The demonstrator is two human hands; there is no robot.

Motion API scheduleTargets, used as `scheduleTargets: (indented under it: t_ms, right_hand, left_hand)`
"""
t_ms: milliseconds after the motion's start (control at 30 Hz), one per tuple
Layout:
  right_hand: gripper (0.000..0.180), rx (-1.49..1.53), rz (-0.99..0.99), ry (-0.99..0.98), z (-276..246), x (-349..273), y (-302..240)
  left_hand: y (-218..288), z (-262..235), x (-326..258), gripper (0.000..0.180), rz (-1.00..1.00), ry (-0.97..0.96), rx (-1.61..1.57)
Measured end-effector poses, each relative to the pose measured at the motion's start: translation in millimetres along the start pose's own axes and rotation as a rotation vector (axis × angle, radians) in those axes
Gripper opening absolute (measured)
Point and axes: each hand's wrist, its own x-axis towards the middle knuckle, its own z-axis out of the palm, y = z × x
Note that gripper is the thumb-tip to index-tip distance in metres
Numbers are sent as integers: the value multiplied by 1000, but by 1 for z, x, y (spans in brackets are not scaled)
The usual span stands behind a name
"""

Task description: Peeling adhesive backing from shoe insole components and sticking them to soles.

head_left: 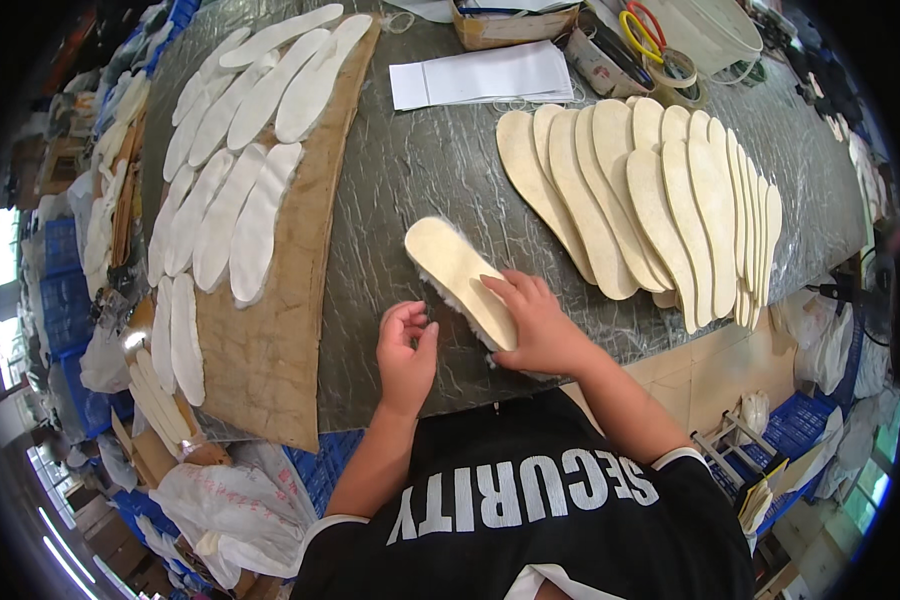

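A fleece-edged insole (pixel 458 275) lies slanted on the dark table, its smooth cream face up and white fluff showing along its edge. My right hand (pixel 537 322) grips its near end, with the thumb at the heel side and the fingers spread over the cream face. Just left of the insole, my left hand (pixel 407 345) hovers apart from it. Its fingers are curled in toward the thumb, and nothing shows between them. To the right, several cream insoles (pixel 610 190) overlap in a fanned row.
White fleece insoles (pixel 260 100) lie in rows on a brown board (pixel 270 350) at the left. Along the far edge are white paper strips (pixel 485 75), a tape roll (pixel 673 70), scissors with red and yellow handles (pixel 642 30) and a clear tub (pixel 710 35).
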Motion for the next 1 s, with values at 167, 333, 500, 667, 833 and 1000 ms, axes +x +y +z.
scheduleTargets:
  t_ms: [167,333,500,667,833,1000]
  right_hand:
    - [99,775,-65,-364,-15,-8,27]
    - [103,1154,-94,-555,0,-17,40]
    - [102,1257,-139,-664,6,-19,42]
    - [99,1236,-151,-709,4,-23,35]
    - [94,1214,-171,-750,4,-25,32]
    - [88,1031,-266,-715,-7,-26,32]
  left_hand:
    - [42,-11,3,64,572,-39,616]
    - [63,-16,11,62,545,-239,703]
    - [64,-21,8,55,671,-271,794]
    - [64,-19,1,52,747,-247,827]
    - [63,-19,1,36,786,-243,769]
    - [67,-19,-6,26,794,-303,744]
